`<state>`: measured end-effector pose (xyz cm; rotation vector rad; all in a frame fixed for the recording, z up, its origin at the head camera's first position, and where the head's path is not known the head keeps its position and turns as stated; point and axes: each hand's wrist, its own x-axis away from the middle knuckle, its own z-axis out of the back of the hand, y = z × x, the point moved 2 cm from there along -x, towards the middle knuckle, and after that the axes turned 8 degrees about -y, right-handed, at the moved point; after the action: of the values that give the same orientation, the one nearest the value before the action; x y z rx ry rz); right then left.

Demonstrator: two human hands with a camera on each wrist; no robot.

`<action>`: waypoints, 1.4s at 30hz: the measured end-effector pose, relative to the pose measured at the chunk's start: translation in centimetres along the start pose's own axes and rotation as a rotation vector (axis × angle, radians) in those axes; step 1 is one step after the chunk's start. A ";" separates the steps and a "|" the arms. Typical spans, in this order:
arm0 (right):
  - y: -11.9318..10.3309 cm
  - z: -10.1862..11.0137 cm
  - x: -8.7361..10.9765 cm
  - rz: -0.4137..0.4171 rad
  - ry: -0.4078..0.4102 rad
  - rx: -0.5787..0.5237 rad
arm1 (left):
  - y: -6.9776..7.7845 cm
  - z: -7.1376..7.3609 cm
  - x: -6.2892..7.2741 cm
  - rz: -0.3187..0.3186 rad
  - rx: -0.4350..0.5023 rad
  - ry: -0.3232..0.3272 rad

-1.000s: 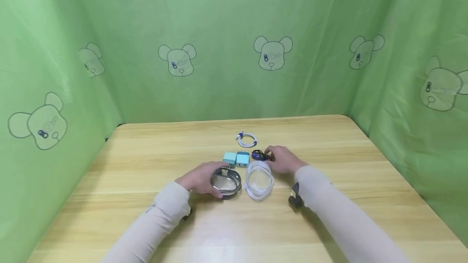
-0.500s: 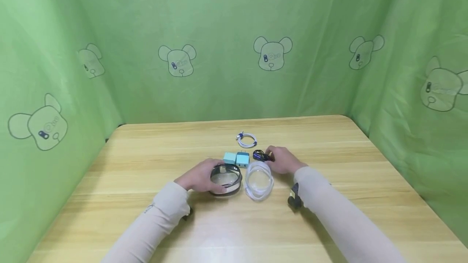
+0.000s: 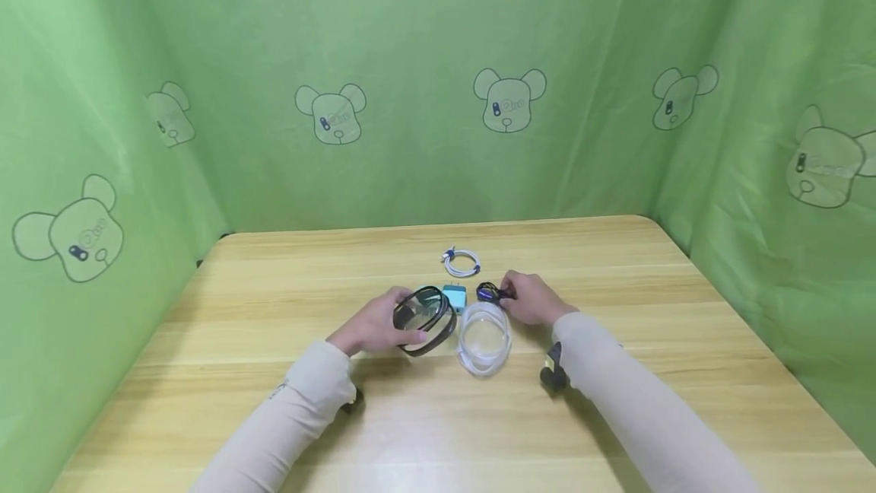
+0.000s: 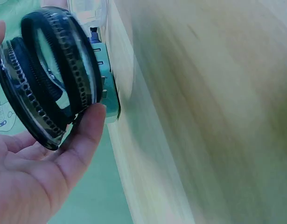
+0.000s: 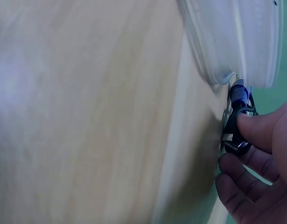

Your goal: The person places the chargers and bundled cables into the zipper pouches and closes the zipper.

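Observation:
My left hand [image 3: 375, 326] holds a clear oval zip pouch [image 3: 448, 332] with black trim, tilted up off the table. In the left wrist view the zipped edges of this black-trimmed pouch [image 4: 71, 60] stand apart, so it gapes. My right hand [image 3: 534, 300] pinches a coiled black cable [image 3: 487, 293] with a blue-purple part; the right wrist view has the thumb and fingers at the cable bundle [image 5: 234, 128]. Between the hands lies a clear pouch with white trim [image 3: 484, 369]. A teal charger plug [image 3: 455, 297] sits behind the pouches; a second charger is mostly hidden by the black-trimmed pouch.
A white coiled cable [image 3: 462, 263] with dark ties lies farther back on the wooden table [image 3: 274, 287]. Green curtains [image 3: 424, 173] printed with bear heads rise along the back and both sides.
My left hand has raised and tilted the black-trimmed pouch, which now covers most of the left charger. The black cable has shifted slightly to the right in my right hand.

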<state>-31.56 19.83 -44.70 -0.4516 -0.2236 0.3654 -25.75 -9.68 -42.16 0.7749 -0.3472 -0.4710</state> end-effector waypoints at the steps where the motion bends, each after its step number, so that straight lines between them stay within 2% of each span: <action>1: 0.0 0.0 0.0 -0.002 0.000 0.002 | 0.0 0.0 0.0 0.001 0.023 0.005; 10: 0.0 0.1 0.2 0.004 0.006 -0.004 | -0.1 0.1 0.2 0.034 0.215 0.028; 18: -0.1 0.5 0.4 -0.008 0.003 -0.009 | -0.3 0.4 0.3 0.013 0.396 0.062; 27: 0.1 0.9 0.6 -0.021 0.009 -0.030 | -0.3 0.3 0.1 0.002 0.527 0.037; 33: 0.2 1.3 0.8 -0.019 0.025 -0.035 | -0.5 -0.1 0.0 0.025 0.587 0.059; 42: 0.1 2.2 1.4 -0.026 0.029 -0.054 | 0.1 -0.2 -0.4 0.060 0.875 0.037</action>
<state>-31.00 21.33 -42.63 -0.5062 -0.2110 0.3277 -25.98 -9.25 -42.27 1.6137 -0.5494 -0.2310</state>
